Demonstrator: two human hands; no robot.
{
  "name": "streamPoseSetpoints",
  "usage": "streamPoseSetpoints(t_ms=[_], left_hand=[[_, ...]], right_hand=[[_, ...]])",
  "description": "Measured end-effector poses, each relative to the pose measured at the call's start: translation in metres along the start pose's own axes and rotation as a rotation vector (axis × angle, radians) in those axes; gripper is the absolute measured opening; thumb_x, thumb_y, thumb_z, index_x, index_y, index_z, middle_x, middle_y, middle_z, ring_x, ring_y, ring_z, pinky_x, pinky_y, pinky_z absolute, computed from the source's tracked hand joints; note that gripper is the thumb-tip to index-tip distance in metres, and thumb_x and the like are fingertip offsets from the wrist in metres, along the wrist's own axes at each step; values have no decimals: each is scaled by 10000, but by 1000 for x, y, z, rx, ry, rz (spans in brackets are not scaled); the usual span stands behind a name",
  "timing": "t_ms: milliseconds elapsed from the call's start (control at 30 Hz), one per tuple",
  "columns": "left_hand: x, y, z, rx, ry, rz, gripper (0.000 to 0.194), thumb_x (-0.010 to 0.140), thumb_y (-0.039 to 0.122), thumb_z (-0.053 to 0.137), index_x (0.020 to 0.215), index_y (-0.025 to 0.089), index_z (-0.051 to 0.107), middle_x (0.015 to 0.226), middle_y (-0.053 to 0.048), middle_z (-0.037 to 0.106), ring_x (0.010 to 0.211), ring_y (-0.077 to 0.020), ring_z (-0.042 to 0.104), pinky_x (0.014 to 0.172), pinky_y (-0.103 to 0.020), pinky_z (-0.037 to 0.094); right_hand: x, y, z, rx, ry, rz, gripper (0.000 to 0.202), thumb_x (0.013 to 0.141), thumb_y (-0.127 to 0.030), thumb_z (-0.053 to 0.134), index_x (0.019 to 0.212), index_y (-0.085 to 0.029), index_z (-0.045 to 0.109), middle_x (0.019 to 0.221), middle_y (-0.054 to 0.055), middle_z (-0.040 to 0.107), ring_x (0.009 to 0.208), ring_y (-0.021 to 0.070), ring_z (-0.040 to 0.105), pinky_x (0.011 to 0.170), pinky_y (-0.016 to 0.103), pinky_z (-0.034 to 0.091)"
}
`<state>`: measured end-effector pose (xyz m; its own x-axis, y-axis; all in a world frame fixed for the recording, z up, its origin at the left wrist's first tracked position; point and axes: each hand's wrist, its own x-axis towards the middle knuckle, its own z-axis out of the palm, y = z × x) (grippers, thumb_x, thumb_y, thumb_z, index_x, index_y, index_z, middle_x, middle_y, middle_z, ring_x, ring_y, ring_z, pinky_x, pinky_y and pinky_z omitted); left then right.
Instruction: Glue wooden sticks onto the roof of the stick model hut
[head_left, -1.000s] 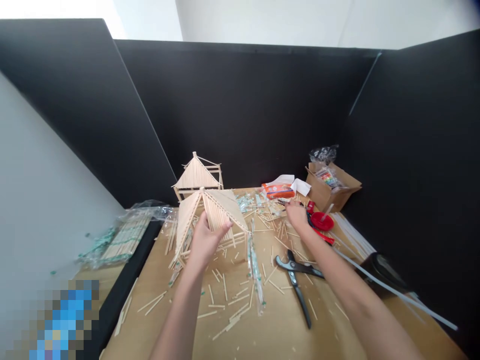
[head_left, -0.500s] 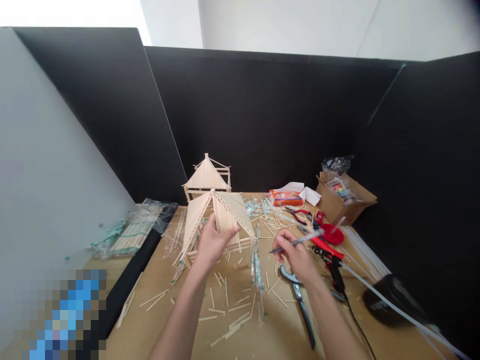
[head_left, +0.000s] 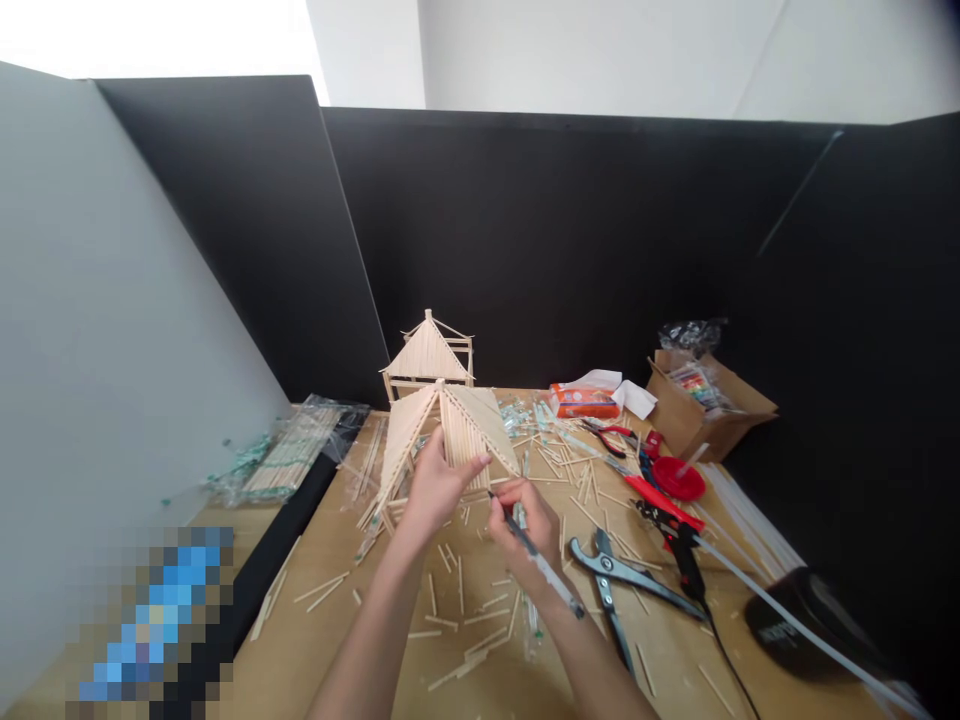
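At far left a bag of sticks (head_left: 289,462) lies by the grey panel. Right of it, at frame centre, the left hand (head_left: 433,488) grips the stick roof (head_left: 450,430) by its lower edge, thumb on the near slope and fingers curled underneath. The roof stands on the table (head_left: 337,640) in front of a second stick house (head_left: 429,355) that sits by the black back wall.

The roof looks very light and brittle, thin sticks joined only at glued seams, so it will likely crack under a squeeze. The safest hold is probably along the bottom rail or the ridge, where sticks meet, not across the open slopes.

Just right of the left hand, the right hand (head_left: 525,525) is closed around a pen (head_left: 536,556), its tip aimed at the roof's lower corner; whether the tip touches the wood is too small to tell.

Further right lie black cutters (head_left: 611,585), then a glue gun (head_left: 679,545) with its cord, red pliers (head_left: 611,436), a red dish (head_left: 677,478) and a cardboard box (head_left: 709,410) at right of centre. Loose cut sticks litter the table all around.
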<state>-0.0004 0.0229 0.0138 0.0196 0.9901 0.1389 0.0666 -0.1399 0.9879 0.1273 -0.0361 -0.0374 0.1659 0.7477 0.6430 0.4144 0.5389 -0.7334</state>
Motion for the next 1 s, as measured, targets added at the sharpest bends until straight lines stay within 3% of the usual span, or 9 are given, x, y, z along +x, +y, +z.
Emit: streamPoseSetpoints(t_ms=[1000], left_hand=[[4,-5,2,-68,-9,15,551,653,345,806,1108,166,551,1107,-119,697,1045,-284,659,923,-434,500]], right_hand=[[1,3,4,-54,-8,11,89,826,-154,523,796,-237,520,840,14,633,769,170,633,721,281,503]])
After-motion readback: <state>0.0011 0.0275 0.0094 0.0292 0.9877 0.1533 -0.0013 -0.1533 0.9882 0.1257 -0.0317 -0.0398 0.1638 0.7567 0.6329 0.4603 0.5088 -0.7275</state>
